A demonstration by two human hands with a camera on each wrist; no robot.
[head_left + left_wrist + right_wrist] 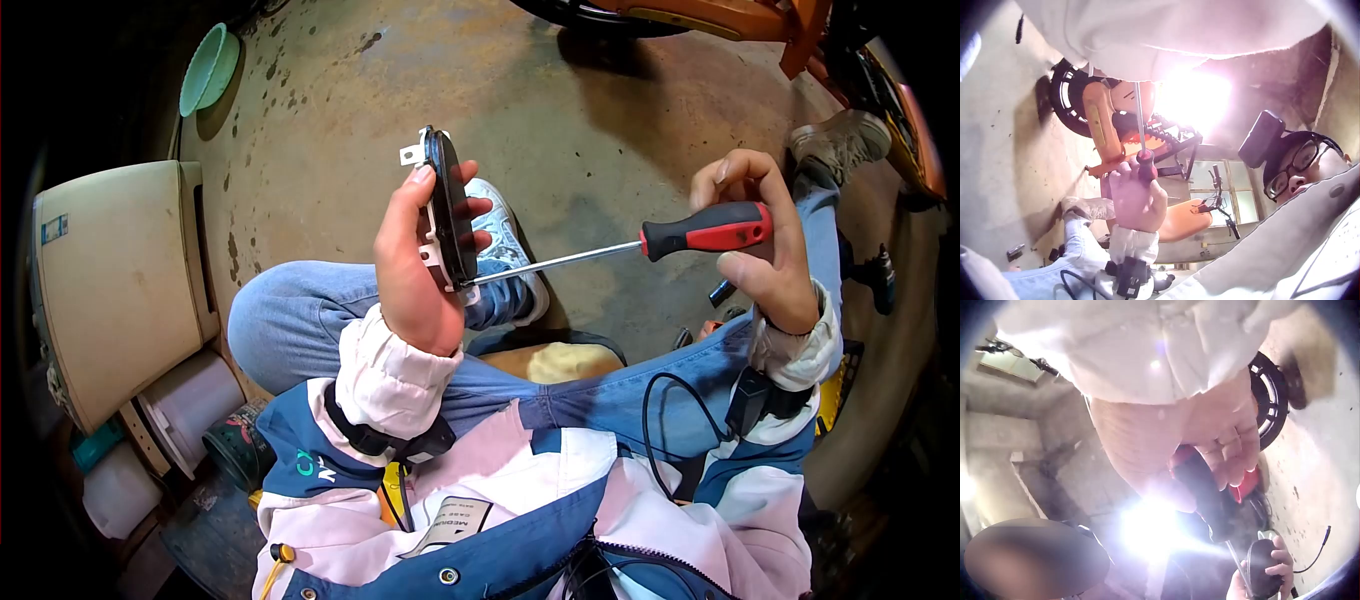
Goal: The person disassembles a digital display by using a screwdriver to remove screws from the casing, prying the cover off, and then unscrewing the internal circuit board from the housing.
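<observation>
My left hand (425, 250) grips a flat black part (450, 210) with white tabs, held upright on edge over my knee. My right hand (762, 235) grips the red and black handle of a screwdriver (705, 230). Its long metal shaft (560, 260) runs left, and the tip touches the lower end of the black part. In the left wrist view the right hand (1138, 200) and the screwdriver (1146, 164) point toward the camera. The right wrist view shows the handle (1207, 494) in my fingers and the black part (1263, 569) held by the left hand (1282, 565) below.
I sit on a stained concrete floor (330, 110). An orange vehicle frame (740, 20) stands at the far top right. A green bowl (208, 68) lies at the top left, a beige box (120, 280) and white tubs (190, 405) at my left. Small tools (722, 293) lie by my right leg.
</observation>
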